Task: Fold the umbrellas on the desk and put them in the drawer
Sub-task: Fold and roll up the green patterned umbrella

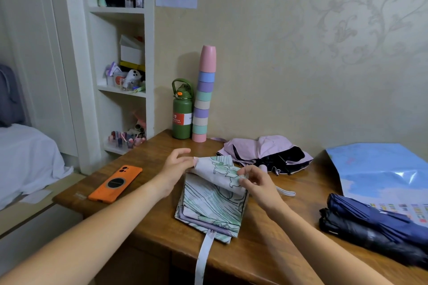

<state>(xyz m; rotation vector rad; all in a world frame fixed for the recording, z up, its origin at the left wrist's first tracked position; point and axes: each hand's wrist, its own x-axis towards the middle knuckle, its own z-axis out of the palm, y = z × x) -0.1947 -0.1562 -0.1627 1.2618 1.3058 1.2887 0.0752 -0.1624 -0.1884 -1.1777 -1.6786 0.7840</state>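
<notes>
Because its cloth is soft, light and floppy, the floral umbrella [212, 201] on the bench [143, 220] is best taken by the panel edges: the far flap is pinched by the left hand [177, 164] and the right hand [253, 181]. Its long axis is judged to run near to far, the strap [203, 259] pointing toward the person.

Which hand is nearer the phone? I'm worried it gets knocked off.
Left. The left hand pinches the floral umbrella just right of the phone; the right hand is farther right.
</notes>
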